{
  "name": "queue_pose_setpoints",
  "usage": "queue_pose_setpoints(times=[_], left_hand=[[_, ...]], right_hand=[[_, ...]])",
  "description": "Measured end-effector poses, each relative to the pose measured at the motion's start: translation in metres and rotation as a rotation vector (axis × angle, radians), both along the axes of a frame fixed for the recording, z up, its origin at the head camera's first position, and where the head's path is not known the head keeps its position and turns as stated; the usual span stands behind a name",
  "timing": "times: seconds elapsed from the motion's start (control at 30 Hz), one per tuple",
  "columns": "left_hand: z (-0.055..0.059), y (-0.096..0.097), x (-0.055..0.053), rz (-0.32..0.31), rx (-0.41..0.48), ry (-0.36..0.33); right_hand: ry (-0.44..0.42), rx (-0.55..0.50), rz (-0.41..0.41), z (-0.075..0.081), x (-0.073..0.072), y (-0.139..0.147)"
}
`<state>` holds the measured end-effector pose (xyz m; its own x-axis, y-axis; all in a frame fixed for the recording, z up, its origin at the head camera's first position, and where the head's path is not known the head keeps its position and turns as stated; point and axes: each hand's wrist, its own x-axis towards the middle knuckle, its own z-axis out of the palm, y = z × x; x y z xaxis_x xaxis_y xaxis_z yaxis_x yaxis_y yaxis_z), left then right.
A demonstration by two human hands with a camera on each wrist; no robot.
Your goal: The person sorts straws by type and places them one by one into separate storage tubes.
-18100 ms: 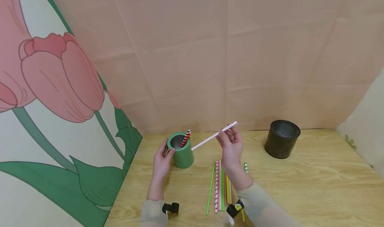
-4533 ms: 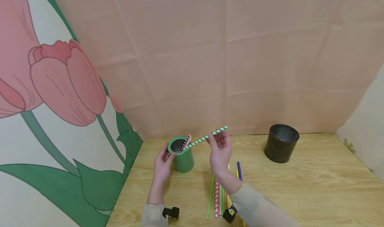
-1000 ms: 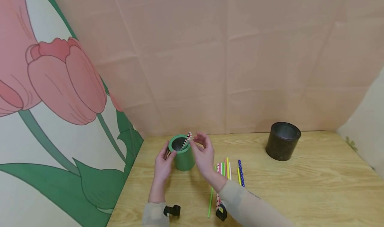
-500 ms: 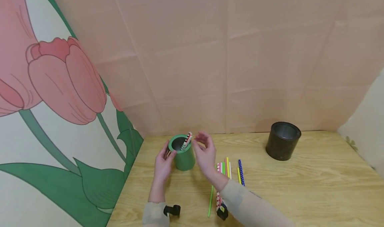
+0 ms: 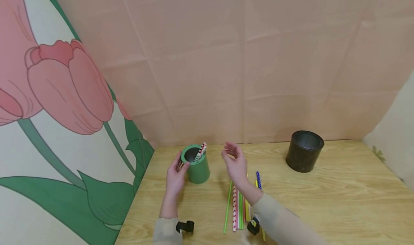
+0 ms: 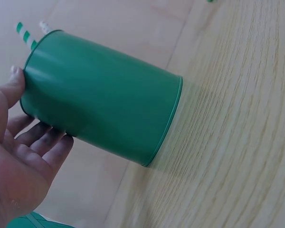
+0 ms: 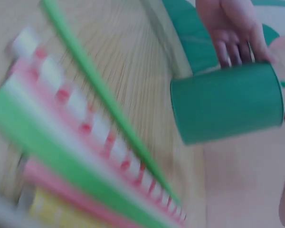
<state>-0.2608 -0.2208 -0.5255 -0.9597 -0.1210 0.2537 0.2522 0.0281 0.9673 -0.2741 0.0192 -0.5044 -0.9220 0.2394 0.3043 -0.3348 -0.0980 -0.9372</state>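
My left hand (image 5: 175, 178) holds a green can (image 5: 199, 173) near its rim, thumb on one side and fingers on the other. The can stands upright on the table. Several patterned paper straws (image 5: 201, 151) lean out of its mouth; in the left wrist view one is a green-and-white striped straw (image 6: 26, 35). To the right of the can my right hand (image 5: 237, 166) hangs in the air with loosely bent fingers and nothing in them. Below it lies a row of loose straws (image 5: 238, 209), red-dotted, pink, green and yellow, partly hidden by my right forearm.
A black can (image 5: 304, 151) stands at the back right of the wooden table (image 5: 349, 202). A blue dotted straw (image 5: 258, 180) lies beside a yellow one, right of the row. A pinkish cloth (image 5: 207, 76) hangs behind the table.
My right hand has let go of the green-striped straw, now in the green can, and moved back right. Earlier, a white dotted straw was in that hand. The left hand stays on the can.
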Motion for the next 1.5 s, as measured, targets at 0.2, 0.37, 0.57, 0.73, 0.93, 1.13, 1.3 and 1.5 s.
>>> queue_pose_setpoints(times=[0.2, 0.37, 0.57, 0.73, 0.93, 1.13, 1.3, 1.5], left_hand=[[0.000, 0.000, 0.001, 0.013, -0.004, 0.004], [0.000, 0.000, 0.001, 0.010, -0.010, 0.006], [0.000, 0.000, 0.001, 0.008, -0.014, 0.008], [-0.001, 0.000, 0.001, 0.011, -0.016, 0.010], [-0.003, -0.001, -0.001, 0.010, -0.025, 0.013], [-0.002, 0.000, -0.001, 0.015, -0.023, 0.004], [-0.001, -0.001, -0.001, 0.024, -0.018, 0.007], [-0.001, -0.001, -0.001, 0.016, -0.034, 0.016]], right_hand=[[-0.118, 0.100, 0.067, -0.015, -0.001, 0.040], [-0.196, 0.164, 0.085, -0.029, -0.003, 0.074], [-0.282, 0.248, 0.112, -0.044, 0.000, 0.105], [-0.366, 0.332, 0.138, -0.055, 0.008, 0.129], [-0.393, 0.454, 0.155, -0.063, 0.019, 0.151], [-0.462, 0.506, 0.198, -0.059, 0.032, 0.164], [-0.532, 0.521, 0.227, -0.053, 0.039, 0.165], [-0.586, 0.528, 0.253, -0.048, 0.045, 0.165]])
